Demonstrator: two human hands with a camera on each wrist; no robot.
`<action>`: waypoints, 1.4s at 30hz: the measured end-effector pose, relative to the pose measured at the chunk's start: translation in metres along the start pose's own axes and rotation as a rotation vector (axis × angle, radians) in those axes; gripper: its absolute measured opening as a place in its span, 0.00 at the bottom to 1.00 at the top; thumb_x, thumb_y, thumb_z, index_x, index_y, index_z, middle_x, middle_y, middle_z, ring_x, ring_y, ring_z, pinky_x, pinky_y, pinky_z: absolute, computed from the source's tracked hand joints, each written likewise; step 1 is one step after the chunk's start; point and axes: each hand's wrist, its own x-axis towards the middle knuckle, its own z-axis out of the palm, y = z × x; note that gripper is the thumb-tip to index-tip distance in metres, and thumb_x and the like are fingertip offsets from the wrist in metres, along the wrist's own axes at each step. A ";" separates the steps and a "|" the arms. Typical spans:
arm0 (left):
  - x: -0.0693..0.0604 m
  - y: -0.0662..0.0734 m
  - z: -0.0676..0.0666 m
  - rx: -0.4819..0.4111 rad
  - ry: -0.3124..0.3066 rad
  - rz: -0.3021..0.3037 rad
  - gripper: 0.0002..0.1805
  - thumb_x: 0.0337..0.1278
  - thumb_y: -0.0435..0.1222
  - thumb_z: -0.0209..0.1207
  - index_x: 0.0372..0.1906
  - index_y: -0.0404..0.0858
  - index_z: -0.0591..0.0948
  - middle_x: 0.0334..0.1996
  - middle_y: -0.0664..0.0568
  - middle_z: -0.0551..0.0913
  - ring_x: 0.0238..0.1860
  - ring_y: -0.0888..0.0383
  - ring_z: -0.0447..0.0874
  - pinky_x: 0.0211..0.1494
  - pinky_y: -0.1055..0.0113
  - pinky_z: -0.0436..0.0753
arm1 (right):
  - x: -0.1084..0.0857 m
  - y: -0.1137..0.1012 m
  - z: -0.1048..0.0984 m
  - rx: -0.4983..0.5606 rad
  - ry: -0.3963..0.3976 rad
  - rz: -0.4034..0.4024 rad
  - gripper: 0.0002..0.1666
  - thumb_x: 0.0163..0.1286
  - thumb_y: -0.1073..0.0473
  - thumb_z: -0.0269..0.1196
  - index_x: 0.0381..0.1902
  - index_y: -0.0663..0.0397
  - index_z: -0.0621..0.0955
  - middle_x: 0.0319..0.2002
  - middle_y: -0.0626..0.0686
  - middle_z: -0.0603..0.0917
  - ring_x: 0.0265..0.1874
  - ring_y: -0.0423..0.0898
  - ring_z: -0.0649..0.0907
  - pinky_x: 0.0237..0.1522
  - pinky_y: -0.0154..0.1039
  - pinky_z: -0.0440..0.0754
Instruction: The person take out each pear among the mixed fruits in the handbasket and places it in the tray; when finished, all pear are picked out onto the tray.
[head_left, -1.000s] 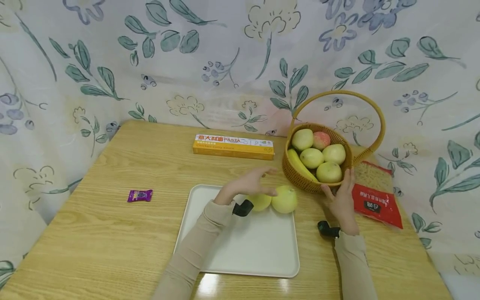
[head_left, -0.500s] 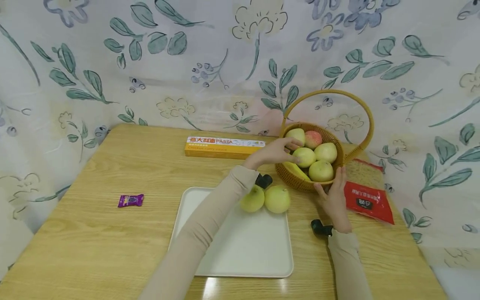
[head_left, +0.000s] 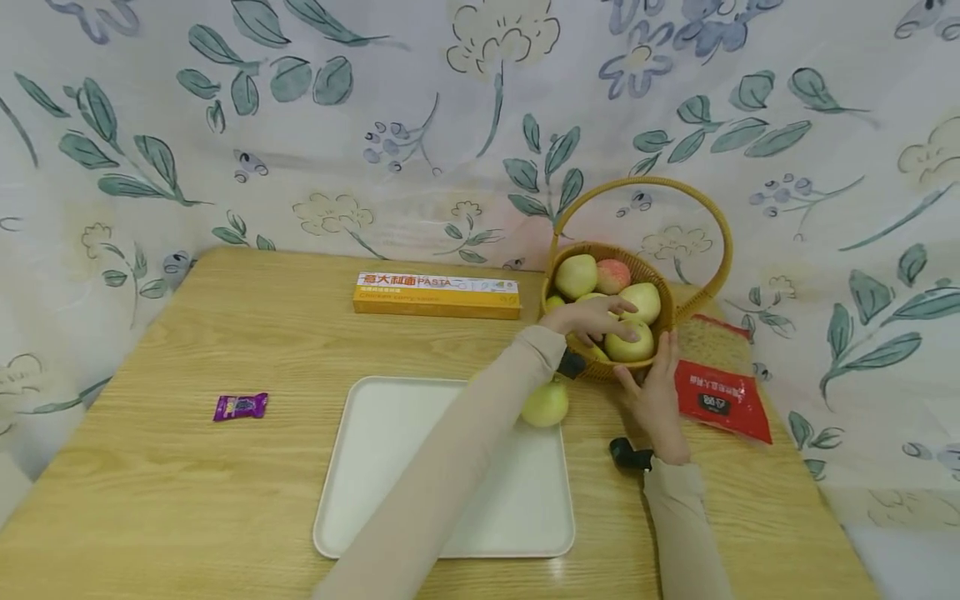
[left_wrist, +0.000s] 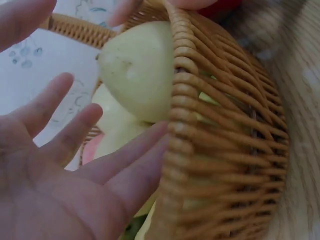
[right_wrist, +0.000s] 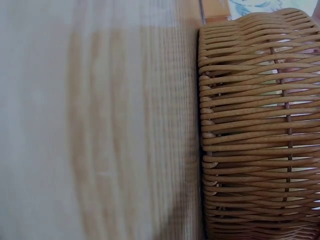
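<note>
A wicker basket [head_left: 600, 371] with a tall handle holds several pale green fruits and a reddish one [head_left: 613, 276]. Over its near side reaches the left hand [head_left: 592, 319], fingers spread above the fruit, by the front pale green fruit [head_left: 630, 342]. In the left wrist view that hand [left_wrist: 65, 170] has its fingers apart, close to the basket rim [left_wrist: 182, 100] and a pale fruit [left_wrist: 140, 70]. The right hand [head_left: 657, 404] touches the basket's near right side with extended fingers. Only the woven wall [right_wrist: 260, 130] and table show in the right wrist view.
A white tray [head_left: 517, 517] lies in front, a pale green fruit [head_left: 545, 404] at its back right corner, partly behind the left sleeve. A pasta box [head_left: 437, 304] stands behind. A purple packet [head_left: 241, 407] lies left, a red bag [head_left: 720, 400] right of the basket.
The left hand has moved from above the tray's fruits to the right, over the basket. The right hand stays at the basket's side. The whole head view has shifted somewhat.
</note>
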 end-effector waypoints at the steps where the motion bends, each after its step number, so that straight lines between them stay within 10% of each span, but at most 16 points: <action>1: 0.003 -0.001 0.001 -0.008 -0.024 -0.013 0.36 0.64 0.46 0.58 0.74 0.48 0.60 0.76 0.48 0.55 0.69 0.45 0.67 0.63 0.53 0.77 | 0.001 0.001 0.001 0.001 0.008 -0.010 0.55 0.72 0.48 0.57 0.75 0.66 0.36 0.76 0.67 0.31 0.75 0.68 0.44 0.62 0.70 0.63; 14: 0.036 -0.003 0.008 -0.214 -0.160 -0.141 0.33 0.67 0.41 0.54 0.74 0.49 0.60 0.76 0.53 0.54 0.73 0.49 0.58 0.68 0.51 0.72 | -0.001 0.006 0.006 0.011 0.072 -0.064 0.55 0.70 0.45 0.59 0.75 0.68 0.41 0.75 0.69 0.36 0.73 0.71 0.49 0.59 0.70 0.66; 27: 0.041 -0.005 0.013 0.001 -0.028 -0.003 0.24 0.61 0.37 0.61 0.61 0.47 0.70 0.69 0.47 0.63 0.49 0.54 0.75 0.42 0.60 0.84 | -0.001 0.008 0.004 -0.009 0.074 -0.075 0.55 0.70 0.41 0.56 0.75 0.66 0.40 0.76 0.68 0.36 0.73 0.71 0.51 0.53 0.69 0.72; 32: 0.028 -0.002 -0.005 -0.005 -0.007 0.035 0.26 0.61 0.39 0.60 0.63 0.49 0.69 0.73 0.49 0.59 0.52 0.52 0.75 0.40 0.60 0.84 | 0.001 0.005 0.004 -0.031 0.090 -0.120 0.55 0.70 0.39 0.54 0.75 0.66 0.39 0.75 0.70 0.37 0.68 0.74 0.58 0.40 0.67 0.77; 42: -0.017 -0.007 -0.033 -0.064 0.109 0.044 0.32 0.61 0.45 0.59 0.70 0.52 0.65 0.74 0.48 0.57 0.64 0.49 0.69 0.53 0.57 0.78 | -0.002 0.004 0.005 -0.013 0.077 -0.070 0.54 0.71 0.39 0.53 0.75 0.66 0.40 0.76 0.68 0.36 0.70 0.73 0.56 0.47 0.69 0.73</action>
